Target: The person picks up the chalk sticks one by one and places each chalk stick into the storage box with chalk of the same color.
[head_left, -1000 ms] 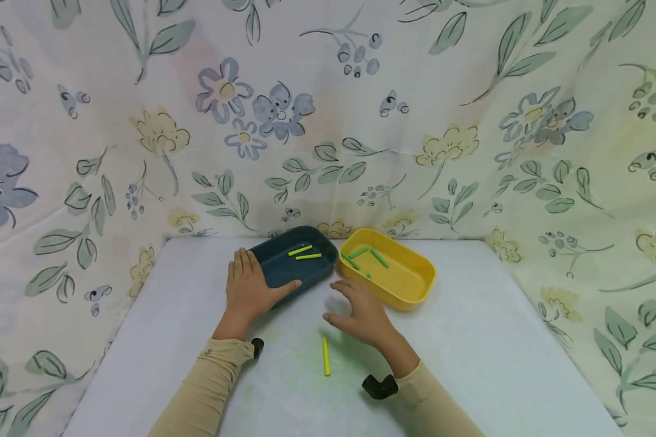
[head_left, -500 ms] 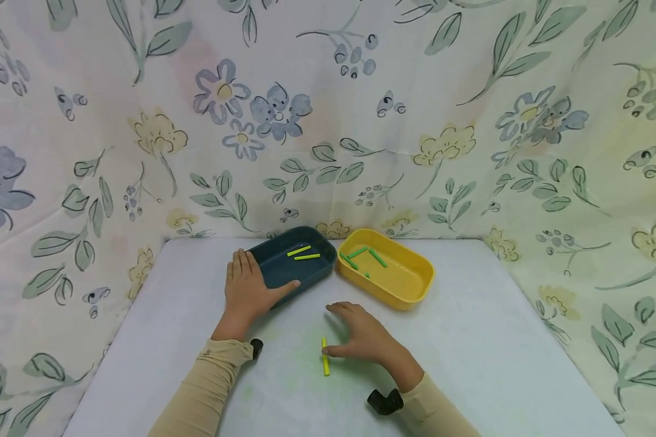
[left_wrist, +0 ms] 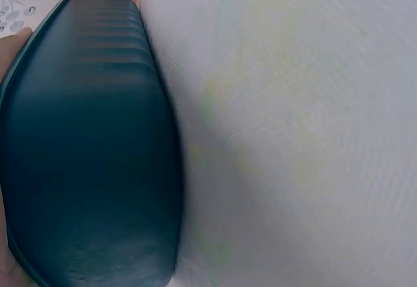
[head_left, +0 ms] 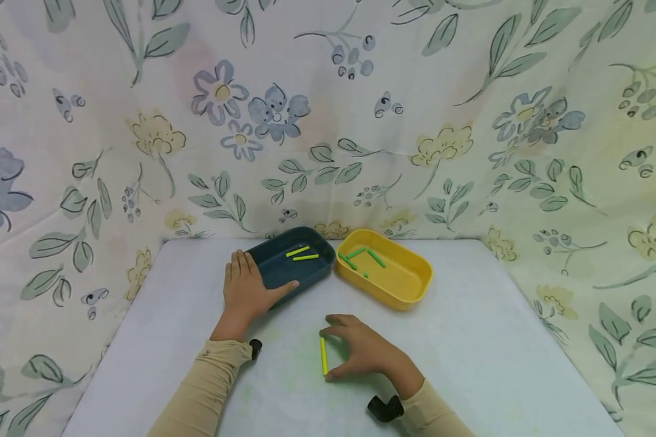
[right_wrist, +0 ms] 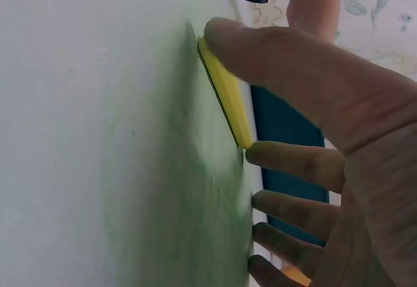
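Observation:
My left hand (head_left: 246, 296) rests on the left end of a dark teal tray (head_left: 281, 276), fingers straight along its edge and thumb stretched over the near rim. Two yellow chalk sticks (head_left: 305, 257) lie in that tray. On the white table, a single yellow chalk stick (head_left: 324, 357) lies between the thumb and index fingertip of my right hand (head_left: 369, 346), one at each end. The right wrist view shows the thumb on one tip of this chalk (right_wrist: 225, 94) and the index finger at the other, with the remaining fingers spread beside it.
A yellow tray (head_left: 396, 296) stands to the right of the teal one, close against its corner, with several green chalk pieces (head_left: 376, 258) inside. Green and yellow smudges mark the white table (head_left: 273, 388). Behind hangs a flowered cloth (head_left: 328, 121).
My right hand has come down and back from beside the yellow tray to the lone yellow chalk stick, its thumb and index finger now at the ends. My left hand stays on the teal tray.

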`<action>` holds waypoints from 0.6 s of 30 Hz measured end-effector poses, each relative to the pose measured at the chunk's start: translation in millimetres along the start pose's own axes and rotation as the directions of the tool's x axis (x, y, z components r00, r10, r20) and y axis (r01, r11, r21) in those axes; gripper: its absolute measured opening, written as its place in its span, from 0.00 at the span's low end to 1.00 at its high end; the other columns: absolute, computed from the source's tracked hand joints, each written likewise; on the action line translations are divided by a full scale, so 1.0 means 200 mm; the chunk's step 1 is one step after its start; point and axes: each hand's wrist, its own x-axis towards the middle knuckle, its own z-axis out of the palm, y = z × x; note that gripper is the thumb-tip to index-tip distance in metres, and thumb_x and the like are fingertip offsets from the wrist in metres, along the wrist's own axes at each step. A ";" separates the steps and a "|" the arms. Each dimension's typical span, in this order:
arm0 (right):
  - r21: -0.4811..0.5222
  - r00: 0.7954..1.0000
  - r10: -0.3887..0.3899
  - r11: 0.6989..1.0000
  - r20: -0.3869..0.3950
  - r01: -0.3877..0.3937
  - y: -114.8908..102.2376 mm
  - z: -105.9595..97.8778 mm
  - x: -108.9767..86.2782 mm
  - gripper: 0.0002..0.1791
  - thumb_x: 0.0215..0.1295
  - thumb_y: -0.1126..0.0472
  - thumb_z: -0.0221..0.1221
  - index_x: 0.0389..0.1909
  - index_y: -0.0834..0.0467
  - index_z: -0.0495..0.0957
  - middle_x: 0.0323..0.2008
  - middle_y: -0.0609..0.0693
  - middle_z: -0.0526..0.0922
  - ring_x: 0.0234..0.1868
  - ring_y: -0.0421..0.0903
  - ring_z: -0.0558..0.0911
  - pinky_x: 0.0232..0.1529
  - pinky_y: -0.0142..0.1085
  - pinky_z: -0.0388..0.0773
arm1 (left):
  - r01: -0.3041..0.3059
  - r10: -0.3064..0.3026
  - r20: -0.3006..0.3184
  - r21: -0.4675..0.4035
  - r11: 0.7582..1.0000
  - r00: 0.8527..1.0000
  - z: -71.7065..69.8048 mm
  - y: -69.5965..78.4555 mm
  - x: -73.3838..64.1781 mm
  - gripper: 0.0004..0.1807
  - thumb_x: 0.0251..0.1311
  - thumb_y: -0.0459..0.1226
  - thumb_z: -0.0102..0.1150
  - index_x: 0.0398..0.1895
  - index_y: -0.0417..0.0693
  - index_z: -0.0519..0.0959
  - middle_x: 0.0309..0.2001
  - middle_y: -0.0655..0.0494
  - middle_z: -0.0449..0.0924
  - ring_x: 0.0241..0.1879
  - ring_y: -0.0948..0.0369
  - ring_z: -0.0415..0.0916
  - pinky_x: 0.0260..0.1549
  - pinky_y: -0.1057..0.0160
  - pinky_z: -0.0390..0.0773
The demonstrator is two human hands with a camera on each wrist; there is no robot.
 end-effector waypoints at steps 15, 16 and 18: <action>0.009 1.000 0.016 1.000 0.008 -0.016 -0.01 0.01 -0.01 0.41 0.52 0.33 0.78 0.68 0.42 0.81 0.80 0.48 0.68 0.81 0.53 0.65 0.77 0.57 0.68 | 0.000 0.000 0.005 -0.002 1.000 1.000 0.00 0.00 0.00 0.83 0.48 0.87 0.47 0.84 0.27 0.38 0.85 0.27 0.31 0.86 0.35 0.31 0.83 0.35 0.37; 0.010 1.000 0.015 1.000 0.006 -0.015 -0.01 0.01 -0.01 0.41 0.52 0.33 0.77 0.68 0.42 0.80 0.79 0.48 0.68 0.81 0.53 0.65 0.77 0.57 0.68 | 0.000 0.000 0.002 -0.001 1.000 1.000 0.00 0.00 0.00 0.83 0.48 0.87 0.47 0.84 0.27 0.38 0.85 0.27 0.31 0.86 0.34 0.32 0.83 0.35 0.38; 0.012 1.000 0.019 1.000 0.007 -0.019 -0.01 0.01 -0.01 0.41 0.53 0.32 0.77 0.68 0.42 0.80 0.79 0.48 0.68 0.81 0.53 0.65 0.77 0.56 0.68 | 0.000 0.000 -0.002 0.001 1.000 1.000 0.01 0.00 0.00 0.83 0.49 0.87 0.47 0.84 0.27 0.38 0.85 0.27 0.32 0.86 0.34 0.33 0.83 0.35 0.38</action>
